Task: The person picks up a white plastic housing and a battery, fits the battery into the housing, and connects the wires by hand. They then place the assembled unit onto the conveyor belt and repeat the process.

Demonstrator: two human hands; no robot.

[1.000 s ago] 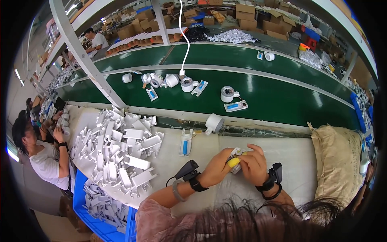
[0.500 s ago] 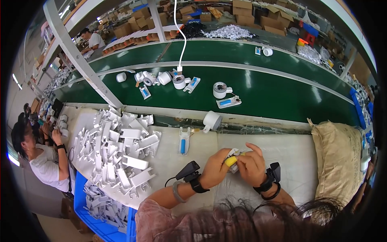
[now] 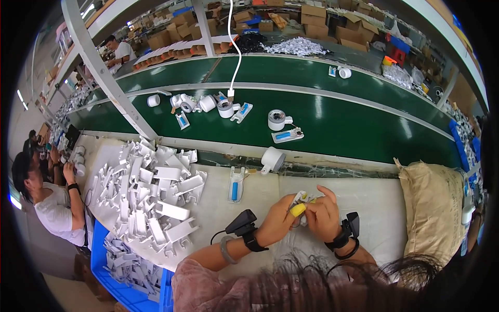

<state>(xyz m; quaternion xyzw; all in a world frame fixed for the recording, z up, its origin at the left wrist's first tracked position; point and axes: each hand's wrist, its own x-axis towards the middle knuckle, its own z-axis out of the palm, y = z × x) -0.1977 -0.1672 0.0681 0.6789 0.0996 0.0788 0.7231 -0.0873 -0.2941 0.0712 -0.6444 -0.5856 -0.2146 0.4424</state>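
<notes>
Over the pale table [image 3: 358,192], my left hand [image 3: 278,218] and my right hand [image 3: 323,216] meet, fingers closed on a small white part [image 3: 301,197] that they mostly cover. Something yellow [image 3: 298,210] sits at my left thumb; whether it is a thumb cover or a loose piece I cannot tell. My right index finger is raised. Just beyond the hands lie a round white lamp-like head [image 3: 273,159] and a white tray-shaped housing [image 3: 235,184] with a blue cylindrical cell in it, joined by a thin lead.
White plastic housings [image 3: 158,195] are heaped left of my hands, above a blue bin [image 3: 167,291] of similar parts. A green conveyor [image 3: 343,127] carries several white heads, with a white cable [image 3: 238,52] hanging over it. A brown sack [image 3: 434,208] stands right; a person [image 3: 60,208] works left.
The heads and housings on the near conveyor have shifted slightly to the left. My hands stay together on the small part, with only slight finger movement.
</notes>
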